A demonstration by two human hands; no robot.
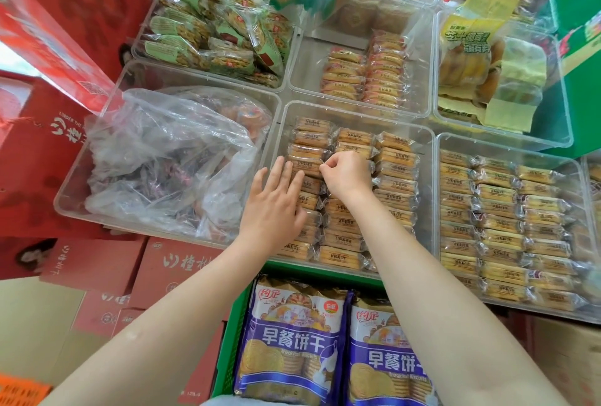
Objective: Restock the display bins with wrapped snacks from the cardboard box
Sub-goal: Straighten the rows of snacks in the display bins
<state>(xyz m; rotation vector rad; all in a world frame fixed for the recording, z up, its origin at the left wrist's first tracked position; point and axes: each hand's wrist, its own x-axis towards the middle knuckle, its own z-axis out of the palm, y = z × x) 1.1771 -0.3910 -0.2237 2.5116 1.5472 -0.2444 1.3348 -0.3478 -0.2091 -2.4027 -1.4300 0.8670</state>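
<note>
A crowded shop display fills the view: clear plastic bins packed edge to edge, with red cartons (65,151) stacked along the left side. Starting left, one bin holds a crumpled clear plastic bag (169,158) of sweets. Next comes the middle bin (357,112), and here is the action: three columns of wrapped snacks (395,184), golden biscuits in crinkly clear film, laid in neat rows.

The left hand (274,203) lies flat with fingers straight and slightly spread, pressing down on the left column. Just beside it, the right hand (346,174) has its fingers curled, pinching at the sealed end of a packet between the left and middle columns. Further right, another bin (507,148) is already full of the same rows. Below, a green crate (234,324) carries big purple biscuit bags (289,340). The cardboard box itself I cannot pick out with certainty.

Handling, as I judge it: these packets look light, the film slick and springy, so the rows may bulge up or slide unless held flat. The biscuits inside are probably brittle, so squeezing the middle risks cracking them. The crimped end seal looks the safest place to pinch for small shifts; for lifting, gripping across the long sides seems wiser.
</note>
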